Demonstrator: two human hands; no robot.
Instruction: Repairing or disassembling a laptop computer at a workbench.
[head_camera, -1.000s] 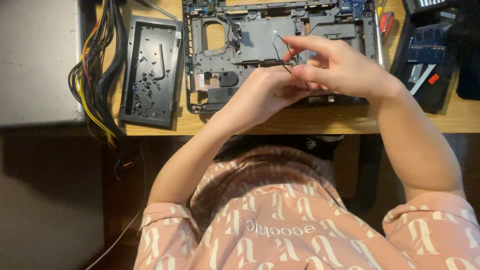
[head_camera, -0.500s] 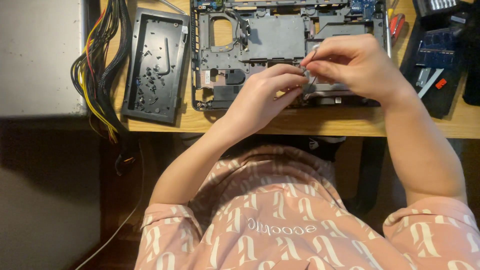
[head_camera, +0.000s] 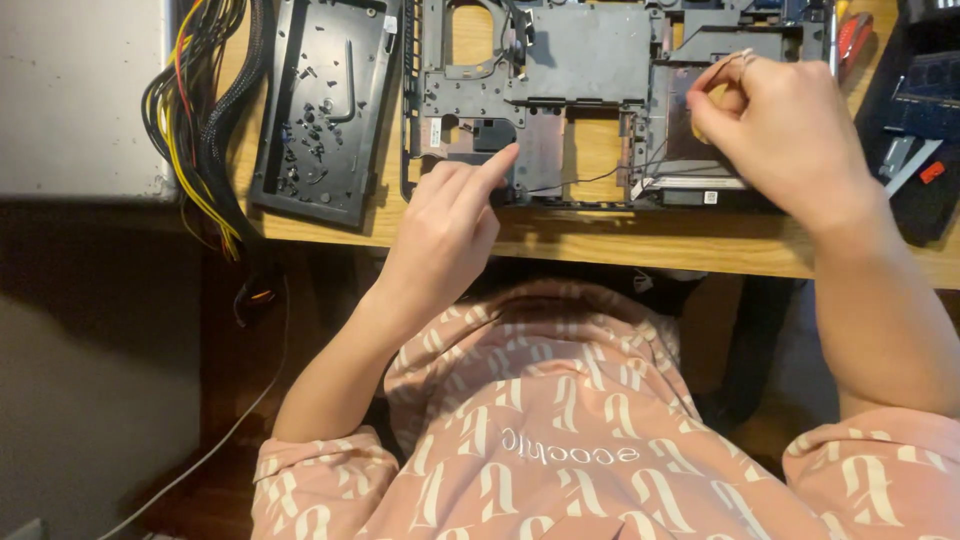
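Note:
A stripped grey laptop chassis (head_camera: 590, 60) lies on the wooden desk (head_camera: 620, 250) in front of me. My left hand (head_camera: 445, 225) holds nothing; its index finger points out and touches the chassis' near edge at the left. My right hand (head_camera: 790, 120) hovers over the chassis' right bay with thumb and fingertips pinched together at the top, apparently on the end of a thin black cable (head_camera: 590, 178). That cable trails across the near edge of the chassis towards the right hand. What sits between the pinched fingertips is mostly hidden.
A black cover panel (head_camera: 325, 100) strewn with small screws lies left of the chassis. A bundle of black, yellow and red cables (head_camera: 200, 120) hangs off the desk beside a grey box (head_camera: 80, 90). A red-handled tool (head_camera: 855, 35) and dark parts (head_camera: 920, 130) sit at the right.
The hands, which worked close together on the cable, have parted. My left hand dropped to the chassis' near edge with one finger out; my right hand moved right and up.

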